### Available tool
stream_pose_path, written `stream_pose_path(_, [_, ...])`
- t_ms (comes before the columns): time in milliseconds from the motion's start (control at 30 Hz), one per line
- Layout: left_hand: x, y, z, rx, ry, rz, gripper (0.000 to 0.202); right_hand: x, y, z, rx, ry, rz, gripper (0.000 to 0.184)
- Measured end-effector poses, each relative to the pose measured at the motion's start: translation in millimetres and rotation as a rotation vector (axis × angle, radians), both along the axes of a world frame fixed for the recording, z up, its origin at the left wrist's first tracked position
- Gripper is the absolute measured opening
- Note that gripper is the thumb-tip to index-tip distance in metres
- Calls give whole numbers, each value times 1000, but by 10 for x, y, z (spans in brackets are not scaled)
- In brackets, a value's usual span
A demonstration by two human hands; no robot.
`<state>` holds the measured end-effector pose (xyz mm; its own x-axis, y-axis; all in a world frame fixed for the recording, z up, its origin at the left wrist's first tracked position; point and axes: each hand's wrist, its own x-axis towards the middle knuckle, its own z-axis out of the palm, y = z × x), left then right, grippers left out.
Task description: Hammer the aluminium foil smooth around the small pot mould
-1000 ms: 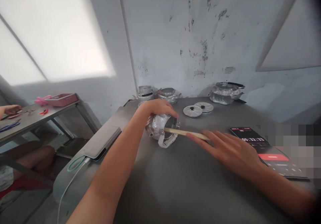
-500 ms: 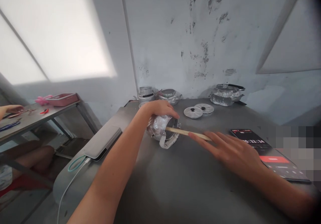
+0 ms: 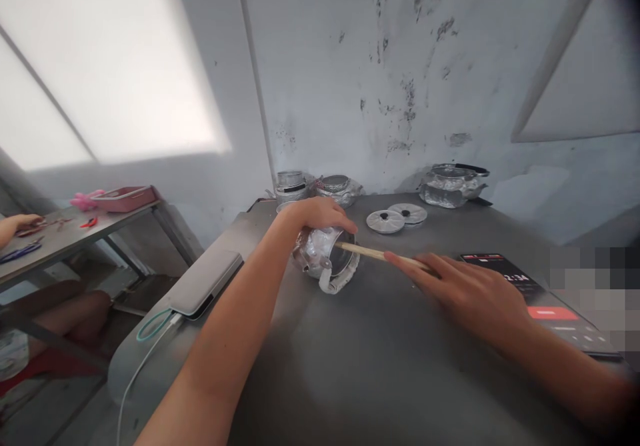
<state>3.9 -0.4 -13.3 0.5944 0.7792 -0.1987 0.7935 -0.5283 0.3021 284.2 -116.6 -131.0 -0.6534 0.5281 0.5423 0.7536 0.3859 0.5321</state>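
The small pot (image 3: 325,259) under your left hand (image 3: 315,214) looked like thin, crinkled, shiny aluminium, with a pale matt handle. The stick (image 3: 380,255) under your right hand (image 3: 465,293) was pale bare wood, smooth and matt. The table (image 3: 380,366) was dull grey metal. The two lids (image 3: 395,218) were ribbed, bright metal; the phone (image 3: 540,299) was glossy glass.

Landmark: phone (image 3: 537,294) w/ timer screen, flat on grey table (image 3: 380,366), right side.
Two round lids (image 3: 395,218) – up-left of phone, side by side.
Foil-wrapped pot (image 3: 451,185) – beyond phone, at wall.
Two more foil pots (image 3: 320,187) – far left of phone, back edge.
Power bank (image 3: 204,283) w/ cable – well left of phone, table edge.
Pink tray (image 3: 123,198) on side bench – farthest left; other person's hand (image 3: 17,223) there.
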Motion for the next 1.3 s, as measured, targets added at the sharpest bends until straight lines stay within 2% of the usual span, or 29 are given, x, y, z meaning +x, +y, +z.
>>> stream_pose_path(100, [-1,-6,7,2,-4,0,51,15,29,-7,-55,-31,-36,76])
stream_pose_path(233, [-22,11,-7,-13,-13,33,60,-4,7,-9,-64,-33,27,75])
stream_pose_path(400, [-33,30,-26,-1,-12,23,57,-54,-22,9,-51,-3,53,70])
stream_pose_path(567, [-5,-9,2,23,14,9,54,-78,-12,5,-124,-72,-9,70])
stream_pose_path(800, [8,-33,22,28,32,-4,52,-75,-71,-12,-64,28,-12,73])
stream_pose_path(900, [-4,-15,8,27,27,-12,53,-37,-26,-23,-94,13,9,71])
stream_pose_path(1067, [-10,-24,5,37,13,-8,50,-60,-14,-46,-135,-50,-73,74])
stream_pose_path(1267, [-22,-5,-2,16,0,-18,48,-111,-78,-12,-106,8,-117,73])
stream_pose_path(1300, [-24,0,-6,16,-1,-18,49,-104,-66,-13,-112,0,-89,73])
